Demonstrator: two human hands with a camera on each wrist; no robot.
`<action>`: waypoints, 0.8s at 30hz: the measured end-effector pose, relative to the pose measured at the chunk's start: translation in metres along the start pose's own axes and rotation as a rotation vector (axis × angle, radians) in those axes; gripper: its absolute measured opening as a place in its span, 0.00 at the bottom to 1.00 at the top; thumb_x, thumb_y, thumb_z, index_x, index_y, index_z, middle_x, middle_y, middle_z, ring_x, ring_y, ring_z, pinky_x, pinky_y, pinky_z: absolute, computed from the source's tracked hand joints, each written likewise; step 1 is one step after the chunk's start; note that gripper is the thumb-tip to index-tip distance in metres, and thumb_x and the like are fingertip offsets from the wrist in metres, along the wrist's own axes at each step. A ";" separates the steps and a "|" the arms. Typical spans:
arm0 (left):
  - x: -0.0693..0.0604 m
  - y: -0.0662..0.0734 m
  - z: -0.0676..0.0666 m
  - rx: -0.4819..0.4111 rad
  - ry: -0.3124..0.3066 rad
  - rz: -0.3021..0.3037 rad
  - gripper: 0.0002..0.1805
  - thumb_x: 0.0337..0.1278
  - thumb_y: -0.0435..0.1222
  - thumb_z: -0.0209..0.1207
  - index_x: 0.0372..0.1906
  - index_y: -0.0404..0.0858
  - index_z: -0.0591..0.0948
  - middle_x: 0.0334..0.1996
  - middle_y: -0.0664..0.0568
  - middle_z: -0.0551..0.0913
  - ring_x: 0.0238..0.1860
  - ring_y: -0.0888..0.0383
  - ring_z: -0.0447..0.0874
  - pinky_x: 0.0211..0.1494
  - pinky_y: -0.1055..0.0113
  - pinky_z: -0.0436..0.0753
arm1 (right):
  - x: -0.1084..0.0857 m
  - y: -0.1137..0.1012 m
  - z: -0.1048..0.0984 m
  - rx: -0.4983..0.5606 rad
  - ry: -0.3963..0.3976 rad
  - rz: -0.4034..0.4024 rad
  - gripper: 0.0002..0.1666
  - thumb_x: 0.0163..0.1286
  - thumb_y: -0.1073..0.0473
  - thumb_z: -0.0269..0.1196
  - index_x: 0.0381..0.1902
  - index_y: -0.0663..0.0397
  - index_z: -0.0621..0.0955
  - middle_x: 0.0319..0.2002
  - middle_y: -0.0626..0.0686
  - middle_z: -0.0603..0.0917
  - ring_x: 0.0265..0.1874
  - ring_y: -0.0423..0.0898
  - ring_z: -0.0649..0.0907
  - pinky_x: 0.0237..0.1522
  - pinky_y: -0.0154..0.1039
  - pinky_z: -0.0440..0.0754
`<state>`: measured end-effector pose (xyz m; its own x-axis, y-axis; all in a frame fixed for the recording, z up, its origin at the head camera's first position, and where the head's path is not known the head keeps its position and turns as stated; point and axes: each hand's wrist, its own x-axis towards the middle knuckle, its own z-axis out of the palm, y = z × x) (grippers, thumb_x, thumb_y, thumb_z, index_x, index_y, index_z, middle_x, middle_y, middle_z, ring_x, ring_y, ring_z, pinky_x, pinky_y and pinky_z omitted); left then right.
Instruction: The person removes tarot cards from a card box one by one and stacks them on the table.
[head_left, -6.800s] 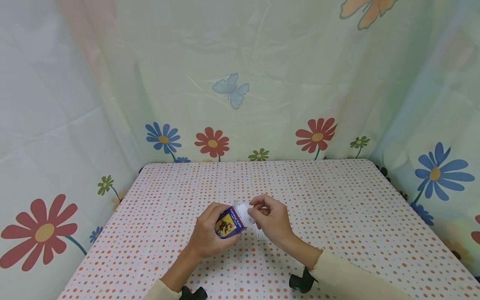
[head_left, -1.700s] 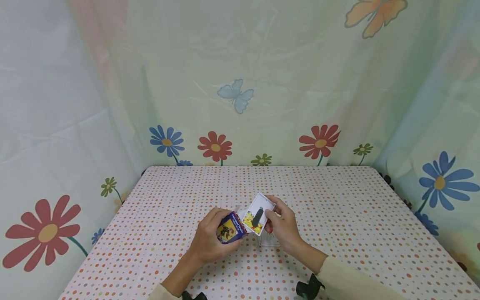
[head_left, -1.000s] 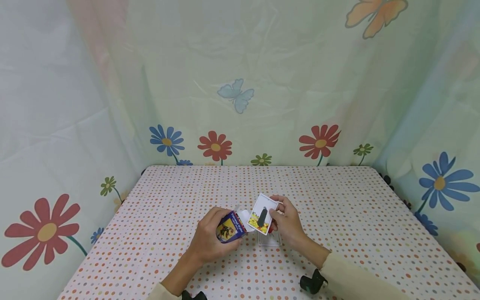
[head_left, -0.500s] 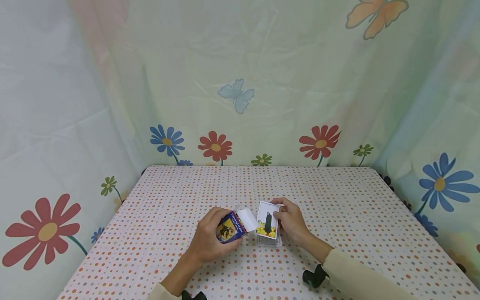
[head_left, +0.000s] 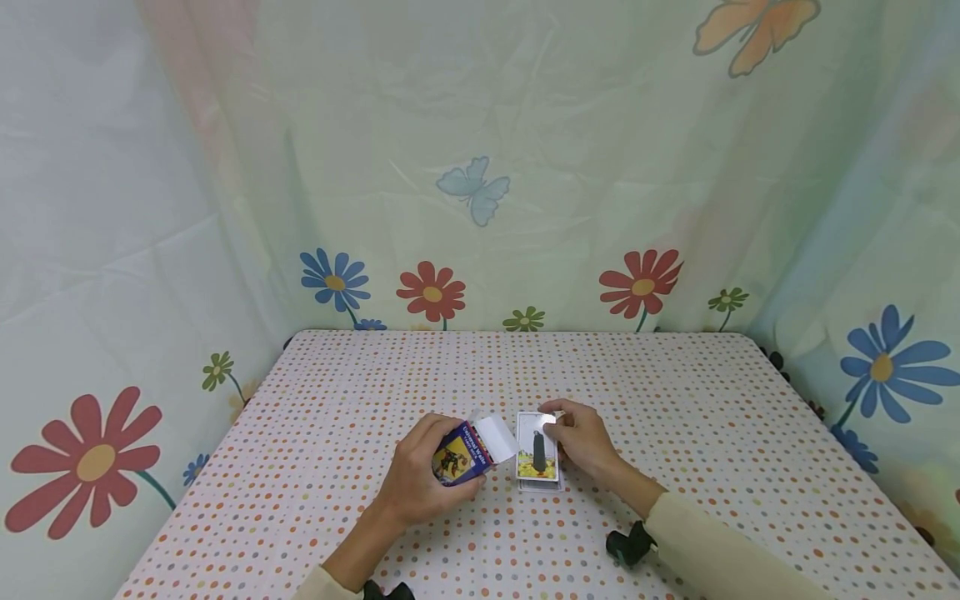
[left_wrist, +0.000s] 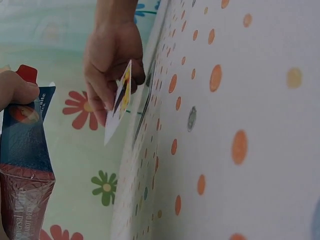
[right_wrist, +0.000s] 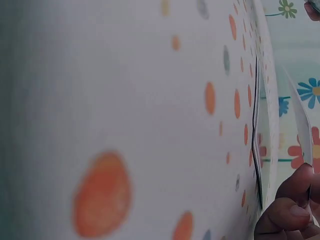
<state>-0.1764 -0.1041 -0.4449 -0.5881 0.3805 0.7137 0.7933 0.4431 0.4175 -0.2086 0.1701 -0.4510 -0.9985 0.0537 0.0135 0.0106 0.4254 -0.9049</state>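
My left hand [head_left: 412, 479] grips a blue tarot deck box [head_left: 457, 458], tilted, its white flap [head_left: 497, 438] raised towards the right. Between thumb and fingers, my right hand [head_left: 588, 440] pinches a tarot card [head_left: 536, 450] with a dark cloaked figure on it. Under that card, a few cards [head_left: 542, 487] lie on the table, mostly covered. In the left wrist view the pinched card [left_wrist: 121, 102] slants above the tabletop. Seen from the right wrist, the lying cards form a thin dark-edged layer [right_wrist: 256, 125], apart from the pinched card.
A dotted cloth covers the table [head_left: 375, 375]. Behind and at both sides hangs a curtain [head_left: 562, 167] printed with flowers and butterflies. Black wrist mounts [head_left: 628, 545] sit below the sleeves.
My right hand was at the box's opening earlier; a card then came away in it. Card and hand have moved right and down, over the lying cards. The left hand keeps its hold.
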 end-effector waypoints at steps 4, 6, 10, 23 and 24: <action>0.000 0.000 0.000 0.000 0.001 -0.002 0.37 0.38 0.45 0.78 0.58 0.40 0.78 0.50 0.53 0.79 0.42 0.62 0.79 0.40 0.76 0.82 | 0.001 0.001 0.000 -0.034 -0.008 0.023 0.18 0.68 0.68 0.62 0.55 0.58 0.83 0.23 0.54 0.77 0.16 0.45 0.75 0.16 0.31 0.72; 0.000 0.000 0.000 0.000 0.001 -0.002 0.37 0.38 0.45 0.78 0.58 0.40 0.78 0.50 0.53 0.79 0.42 0.62 0.79 0.40 0.76 0.82 | 0.002 0.002 0.001 -0.046 -0.012 0.035 0.17 0.68 0.68 0.62 0.54 0.58 0.83 0.23 0.54 0.77 0.15 0.45 0.75 0.15 0.31 0.71; -0.001 0.000 0.000 -0.002 0.003 0.001 0.37 0.38 0.45 0.78 0.58 0.40 0.78 0.50 0.53 0.79 0.42 0.62 0.79 0.40 0.76 0.82 | 0.006 0.004 0.001 -0.093 -0.034 0.039 0.17 0.66 0.67 0.62 0.53 0.58 0.84 0.23 0.54 0.78 0.14 0.45 0.75 0.16 0.32 0.72; 0.000 0.000 0.000 -0.015 0.011 0.011 0.37 0.38 0.45 0.78 0.58 0.40 0.78 0.50 0.53 0.79 0.41 0.62 0.79 0.39 0.77 0.82 | 0.012 0.005 0.002 -0.352 -0.087 -0.003 0.13 0.63 0.64 0.67 0.46 0.57 0.86 0.18 0.51 0.78 0.11 0.42 0.76 0.15 0.31 0.70; 0.000 0.000 0.000 -0.015 0.011 0.011 0.37 0.38 0.45 0.78 0.58 0.40 0.78 0.50 0.53 0.79 0.41 0.62 0.79 0.39 0.77 0.82 | 0.012 0.005 0.002 -0.366 -0.091 -0.003 0.12 0.63 0.63 0.68 0.45 0.56 0.86 0.18 0.50 0.78 0.11 0.42 0.77 0.15 0.31 0.70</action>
<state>-0.1765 -0.1046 -0.4450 -0.5778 0.3760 0.7244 0.8019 0.4268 0.4182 -0.2209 0.1712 -0.4558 -0.9991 -0.0218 -0.0364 0.0095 0.7209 -0.6930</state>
